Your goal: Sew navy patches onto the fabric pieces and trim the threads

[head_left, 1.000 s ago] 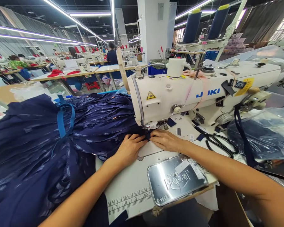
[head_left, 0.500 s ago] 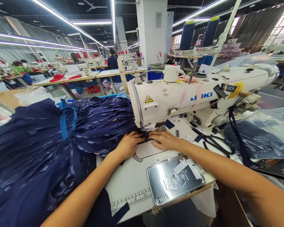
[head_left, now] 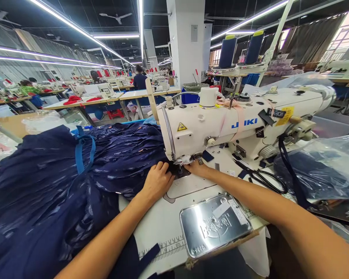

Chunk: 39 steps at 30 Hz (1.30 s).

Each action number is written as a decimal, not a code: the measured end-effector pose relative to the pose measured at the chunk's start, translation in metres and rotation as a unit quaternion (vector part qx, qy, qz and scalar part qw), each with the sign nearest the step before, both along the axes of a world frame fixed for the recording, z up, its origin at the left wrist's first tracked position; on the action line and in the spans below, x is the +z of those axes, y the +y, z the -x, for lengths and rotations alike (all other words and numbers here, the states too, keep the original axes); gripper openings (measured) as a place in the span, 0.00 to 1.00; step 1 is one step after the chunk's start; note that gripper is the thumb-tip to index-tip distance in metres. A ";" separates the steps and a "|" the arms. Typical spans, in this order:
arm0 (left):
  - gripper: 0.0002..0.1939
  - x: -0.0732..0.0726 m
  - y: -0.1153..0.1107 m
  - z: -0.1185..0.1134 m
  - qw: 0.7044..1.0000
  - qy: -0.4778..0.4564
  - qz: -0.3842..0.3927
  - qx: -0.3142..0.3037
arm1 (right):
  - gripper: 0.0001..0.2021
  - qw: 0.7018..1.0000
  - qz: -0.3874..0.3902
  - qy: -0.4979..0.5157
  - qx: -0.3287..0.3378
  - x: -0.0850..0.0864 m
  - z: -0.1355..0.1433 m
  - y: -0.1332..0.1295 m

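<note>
A white sewing machine (head_left: 197, 128) stands before me, its needle and presser foot (head_left: 179, 169) over the metal plate. My left hand (head_left: 158, 180) lies just left of the foot, fingers curled down and closed on the edge of a navy garment (head_left: 128, 155). This gathered cloth spreads from the needle area across the left side. My right hand (head_left: 196, 169) reaches in at the right of the foot, under the machine head; its fingers are mostly hidden, and whether they grip cloth cannot be seen. A blue strap (head_left: 80, 155) lies on the garment.
A shiny metal tin lid (head_left: 215, 224) lies at the table's front edge. Black scissors (head_left: 263, 176) rest right of my right forearm, near a plastic-wrapped navy bundle (head_left: 314, 170). Thread cones (head_left: 254, 48) stand behind the machine. A navy strip (head_left: 149, 257) crosses the printed ruler.
My right hand has moved in behind the presser foot, its fingers now mostly out of sight. My left hand has shifted slightly left and its fingers have curled. The view has tilted slightly.
</note>
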<state>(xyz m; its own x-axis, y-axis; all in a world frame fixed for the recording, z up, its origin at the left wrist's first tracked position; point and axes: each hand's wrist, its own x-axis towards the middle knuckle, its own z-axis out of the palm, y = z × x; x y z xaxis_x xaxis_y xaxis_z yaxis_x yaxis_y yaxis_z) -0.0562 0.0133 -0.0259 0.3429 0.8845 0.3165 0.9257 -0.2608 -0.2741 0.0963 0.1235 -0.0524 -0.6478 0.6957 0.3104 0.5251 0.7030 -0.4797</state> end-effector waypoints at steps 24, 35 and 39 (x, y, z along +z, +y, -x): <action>0.15 -0.004 0.012 0.001 0.997 -0.006 0.043 0.064 | 0.09 0.940 -0.278 -0.185 0.071 0.013 -0.019 -0.022; 0.16 -0.009 0.017 0.005 0.998 -0.018 0.036 0.043 | 0.14 0.943 -0.244 -0.226 0.020 0.008 -0.014 -0.026; 0.15 -0.006 0.020 0.005 0.998 -0.019 0.046 0.049 | 0.16 0.946 -0.239 -0.218 0.019 0.004 -0.011 -0.023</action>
